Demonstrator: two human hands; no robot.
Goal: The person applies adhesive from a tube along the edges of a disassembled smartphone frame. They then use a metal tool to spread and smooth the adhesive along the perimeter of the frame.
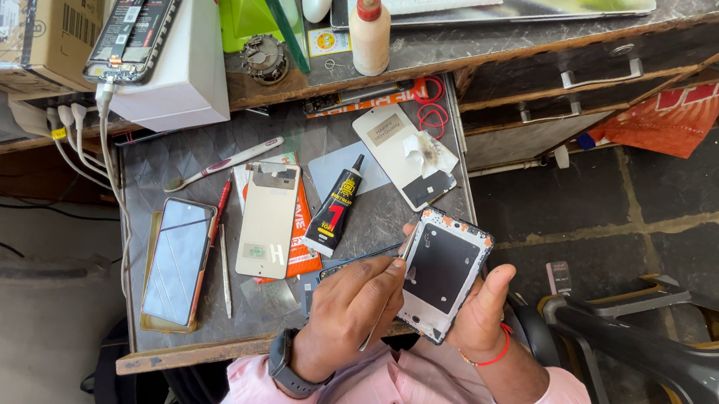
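My right hand [482,312] grips a bare phone frame [444,270], white-edged with a dark inner plate, held upright over the near edge of the small work table [191,348]. My left hand [350,307], with a dark watch on the wrist, holds a thin metal tool against the frame's left edge. A black tube of glue [335,208] lies on the table just left of the frame. A white back cover [408,156] lies beyond it.
A phone with a dark screen [176,261] lies at the table's left beside a pale panel [268,220] and thin tools. An opened phone [139,18] rests on a white box, cabled. A squeeze bottle [371,30] stands on the desk. A grey plastic chair [668,342] sits right.
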